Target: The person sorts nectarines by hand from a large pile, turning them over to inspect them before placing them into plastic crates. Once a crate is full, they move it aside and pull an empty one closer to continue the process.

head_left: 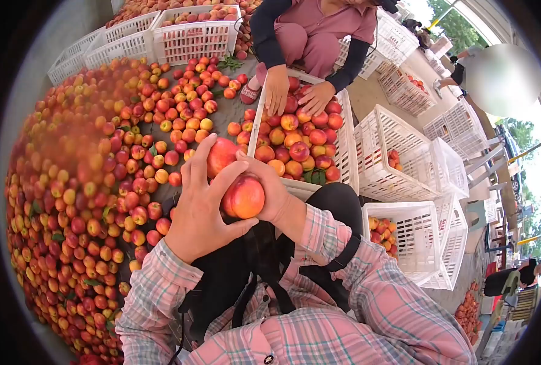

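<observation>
My half-closed left hand [196,210] holds 2 smooth, round, red-yellow nectarines [247,198] before me; my half-curled right hand [273,190] cups the nearer. Probably light, firm, easily bruised: I'd cradle their sides.

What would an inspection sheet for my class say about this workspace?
Surface: grey floor, largely hidden by loose fruit at left.
Job's things: two red fruits, held; fruit-filled crate ahead.
Clutter: green leaves on the floor.
Hands: left hand and right hand close around the held fruits; contact partly hidden.
Cables: thin dark cord at the wearer's left side.
Surroundings: another person opposite, hands on the crate's fruit; more white crates at right.
</observation>
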Motion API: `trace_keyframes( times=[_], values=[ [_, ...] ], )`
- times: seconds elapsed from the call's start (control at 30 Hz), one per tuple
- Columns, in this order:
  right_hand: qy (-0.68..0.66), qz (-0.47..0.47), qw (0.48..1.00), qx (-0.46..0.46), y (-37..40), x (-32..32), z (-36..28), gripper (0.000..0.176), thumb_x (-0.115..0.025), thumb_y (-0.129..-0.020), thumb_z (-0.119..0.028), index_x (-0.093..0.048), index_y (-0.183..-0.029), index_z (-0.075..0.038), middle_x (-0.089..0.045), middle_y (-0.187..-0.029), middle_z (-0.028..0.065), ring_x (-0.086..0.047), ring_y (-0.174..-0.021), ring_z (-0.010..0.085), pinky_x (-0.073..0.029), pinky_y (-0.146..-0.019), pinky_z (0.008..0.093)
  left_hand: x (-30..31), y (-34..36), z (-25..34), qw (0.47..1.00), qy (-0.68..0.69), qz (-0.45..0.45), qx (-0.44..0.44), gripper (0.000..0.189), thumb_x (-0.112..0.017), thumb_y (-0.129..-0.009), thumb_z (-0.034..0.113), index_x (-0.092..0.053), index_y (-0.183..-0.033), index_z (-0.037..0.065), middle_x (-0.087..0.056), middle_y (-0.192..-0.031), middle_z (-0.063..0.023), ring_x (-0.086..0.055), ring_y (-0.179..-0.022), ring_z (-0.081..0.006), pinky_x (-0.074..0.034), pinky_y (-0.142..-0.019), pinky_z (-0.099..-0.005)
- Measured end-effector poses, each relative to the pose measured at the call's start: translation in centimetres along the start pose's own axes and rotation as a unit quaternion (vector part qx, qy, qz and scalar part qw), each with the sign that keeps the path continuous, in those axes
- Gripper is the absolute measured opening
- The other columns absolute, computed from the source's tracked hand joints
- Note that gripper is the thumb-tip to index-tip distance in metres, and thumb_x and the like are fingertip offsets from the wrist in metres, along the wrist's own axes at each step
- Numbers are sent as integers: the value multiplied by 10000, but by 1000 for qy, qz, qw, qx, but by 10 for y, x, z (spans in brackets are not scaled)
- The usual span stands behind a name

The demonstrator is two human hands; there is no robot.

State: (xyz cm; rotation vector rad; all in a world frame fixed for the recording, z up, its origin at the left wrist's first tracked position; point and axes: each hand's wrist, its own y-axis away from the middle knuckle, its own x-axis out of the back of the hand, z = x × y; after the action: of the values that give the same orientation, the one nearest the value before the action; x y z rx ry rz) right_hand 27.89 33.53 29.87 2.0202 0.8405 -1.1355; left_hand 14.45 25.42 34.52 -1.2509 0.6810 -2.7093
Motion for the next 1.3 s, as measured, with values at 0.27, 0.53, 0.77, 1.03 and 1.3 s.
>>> trace_keyframes(
  times=[0.27,0.53,0.77,1.03,1.3],
  values=[
    [48,35,995,76,27,44,-42,497,-520,-915,-413,-458,-1260,-61,-574,-1156,147,-616,-903,291,-555,-646,446,-8,57,-88,979,93,93,157,507,-727,-753,166,-517,-1208,89,-439,-1314,-123,-453,-1204,-294,-405,-961,-401],
    [139,320,928,131,24,115,-90,460,-624,-863,-393,-497,-1196,-104,-591,-1090,118,-588,-899,259,-508,-753,438,-44,275,-241,804,-109,151,564,365,-676,-684,122,-576,-1026,42,-588,-1002,-170,-579,-936,-343,-470,-838,-400],
    [154,414,890,116,3,133,-92,429,-646,-858,-342,-481,-1195,-134,-535,-1119,123,-558,-981,292,-507,-777,503,-66,222,-249,843,-223,108,478,610,-693,-656,99,-494,-1231,136,-464,-1224,-164,-418,-1188,-369,-409,-954,-421],
    [316,499,789,167,-7,109,-77,594,-620,-864,-230,-307,-1358,-126,-342,-1305,149,-365,-1242,314,-485,-877,535,-96,161,-312,798,-414,-261,352,449,-511,-868,185,-464,-1289,334,-499,-1201,-36,-413,-1211,-287,-341,-859,-674],
    [433,376,800,176,-1,62,-52,496,-574,-889,-182,-391,-1315,-7,-487,-1166,127,-562,-987,179,-538,-732,308,-77,171,-344,829,-362,-316,285,437,-475,-885,169,-451,-1277,359,-588,-1038,-18,-569,-986,-222,-492,-682,-556]
  ],
)
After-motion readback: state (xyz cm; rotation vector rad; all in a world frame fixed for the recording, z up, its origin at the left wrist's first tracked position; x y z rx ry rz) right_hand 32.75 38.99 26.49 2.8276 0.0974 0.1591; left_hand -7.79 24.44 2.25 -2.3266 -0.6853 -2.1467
